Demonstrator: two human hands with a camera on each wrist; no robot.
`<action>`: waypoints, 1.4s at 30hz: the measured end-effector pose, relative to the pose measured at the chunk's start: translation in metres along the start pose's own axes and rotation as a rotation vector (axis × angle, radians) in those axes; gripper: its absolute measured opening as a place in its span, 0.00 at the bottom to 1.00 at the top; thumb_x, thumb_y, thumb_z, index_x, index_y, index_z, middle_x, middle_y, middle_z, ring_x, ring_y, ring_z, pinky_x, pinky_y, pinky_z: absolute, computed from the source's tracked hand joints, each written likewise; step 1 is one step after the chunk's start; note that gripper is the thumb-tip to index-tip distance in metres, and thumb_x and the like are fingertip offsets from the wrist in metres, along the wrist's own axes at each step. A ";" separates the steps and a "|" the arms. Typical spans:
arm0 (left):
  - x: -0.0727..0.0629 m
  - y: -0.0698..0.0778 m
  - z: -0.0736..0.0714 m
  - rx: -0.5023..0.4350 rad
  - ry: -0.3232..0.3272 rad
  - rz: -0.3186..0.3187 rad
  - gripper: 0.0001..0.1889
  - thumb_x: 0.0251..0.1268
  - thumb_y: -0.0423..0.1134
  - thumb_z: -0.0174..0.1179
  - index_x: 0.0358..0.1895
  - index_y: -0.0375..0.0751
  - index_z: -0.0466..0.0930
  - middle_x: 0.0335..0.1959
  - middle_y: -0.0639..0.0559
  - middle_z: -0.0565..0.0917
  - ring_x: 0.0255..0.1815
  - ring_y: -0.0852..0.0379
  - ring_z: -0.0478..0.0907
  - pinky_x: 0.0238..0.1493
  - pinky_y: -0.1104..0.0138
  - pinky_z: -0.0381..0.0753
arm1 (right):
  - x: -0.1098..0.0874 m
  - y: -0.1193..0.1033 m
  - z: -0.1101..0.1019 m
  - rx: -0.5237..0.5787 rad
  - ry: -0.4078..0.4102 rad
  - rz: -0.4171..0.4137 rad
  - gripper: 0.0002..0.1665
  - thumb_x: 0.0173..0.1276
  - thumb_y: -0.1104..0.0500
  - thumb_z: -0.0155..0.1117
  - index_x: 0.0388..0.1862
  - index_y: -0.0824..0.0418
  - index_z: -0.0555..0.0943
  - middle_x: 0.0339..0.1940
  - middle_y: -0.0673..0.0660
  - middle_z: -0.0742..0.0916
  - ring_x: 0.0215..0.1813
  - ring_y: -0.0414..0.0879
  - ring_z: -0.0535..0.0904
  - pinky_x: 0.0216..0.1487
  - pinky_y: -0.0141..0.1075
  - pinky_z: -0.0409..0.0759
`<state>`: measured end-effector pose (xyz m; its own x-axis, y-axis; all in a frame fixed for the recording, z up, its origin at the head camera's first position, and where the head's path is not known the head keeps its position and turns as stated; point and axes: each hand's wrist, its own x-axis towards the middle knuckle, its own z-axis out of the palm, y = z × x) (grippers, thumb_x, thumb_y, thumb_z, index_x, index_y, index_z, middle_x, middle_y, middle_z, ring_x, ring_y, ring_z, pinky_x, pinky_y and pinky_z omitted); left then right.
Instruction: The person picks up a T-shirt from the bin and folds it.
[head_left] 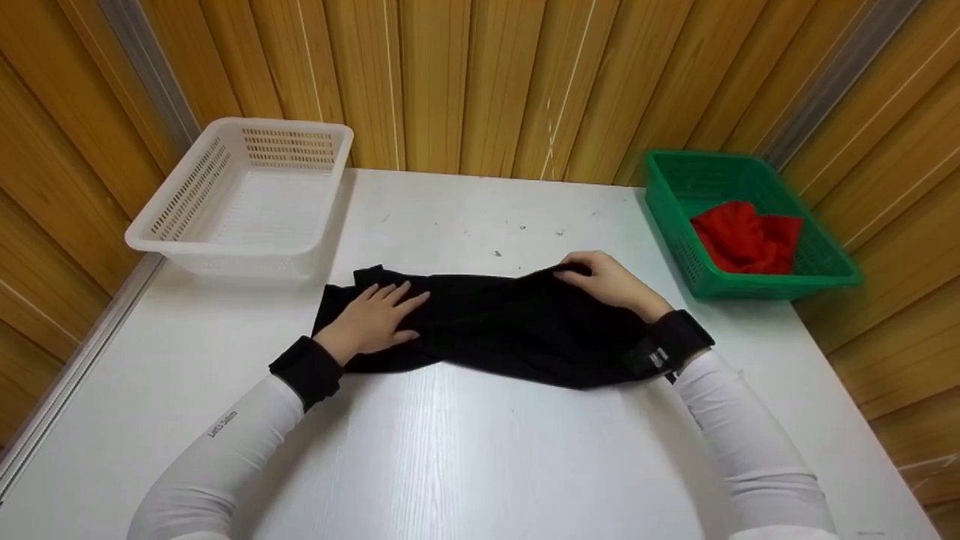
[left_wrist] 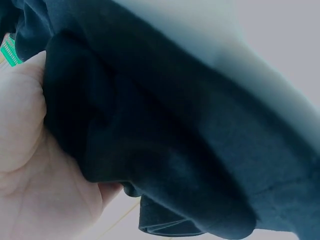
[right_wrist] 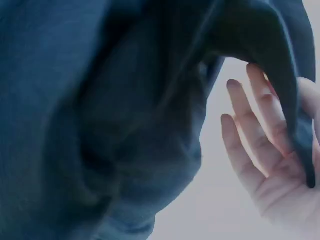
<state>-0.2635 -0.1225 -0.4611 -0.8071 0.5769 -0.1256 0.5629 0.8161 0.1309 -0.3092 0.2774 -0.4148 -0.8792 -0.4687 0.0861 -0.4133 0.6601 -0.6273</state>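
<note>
A black cloth (head_left: 487, 319) lies stretched sideways across the middle of the white counter (head_left: 420, 450), between the person's two hands, with soft wrinkles along it and an uneven outline at its left end. The left hand (head_left: 375, 321) rests palm down on that left end, its fingers straight and spread apart over the fabric, the thumb standing away from them. The right hand (head_left: 611, 285) is at the far edge of the cloth toward its right end, thumb and forefinger clamped on the fabric; in the right wrist view the edge passes between them while the other fingers extend loosely beside it. In the two wrist views the fabric looks dark blue

Each wrist wears a black band, the left band (head_left: 306, 371) and the right band (head_left: 681, 337) both sitting just above white sleeves, and the left sleeve (head_left: 217, 457) carries small dark lettering. Near the far left corner of the counter stands a white plastic basket (head_left: 240, 251) with slotted sides. Near the far right corner is a green basket (head_left: 787, 281), with a crumpled red cloth (head_left: 746, 236) inside it. Behind the counter rises a wood-patterned wall (head_left: 435, 82) of upright panels, with grey strips at its corners
</note>
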 end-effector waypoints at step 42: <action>0.024 -0.017 -0.057 -0.039 0.018 0.000 0.23 0.62 0.54 0.70 0.52 0.39 0.88 0.50 0.40 0.90 0.53 0.41 0.87 0.56 0.46 0.85 | -0.022 0.048 0.001 -0.383 -0.013 0.155 0.17 0.75 0.55 0.63 0.52 0.67 0.76 0.47 0.70 0.88 0.51 0.69 0.85 0.53 0.62 0.81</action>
<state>-0.3027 -0.1239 -0.4102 -0.8106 0.5755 -0.1079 0.5556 0.8142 0.1687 -0.3100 0.3188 -0.4478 -0.9361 -0.3519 0.0017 -0.3363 0.8932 -0.2985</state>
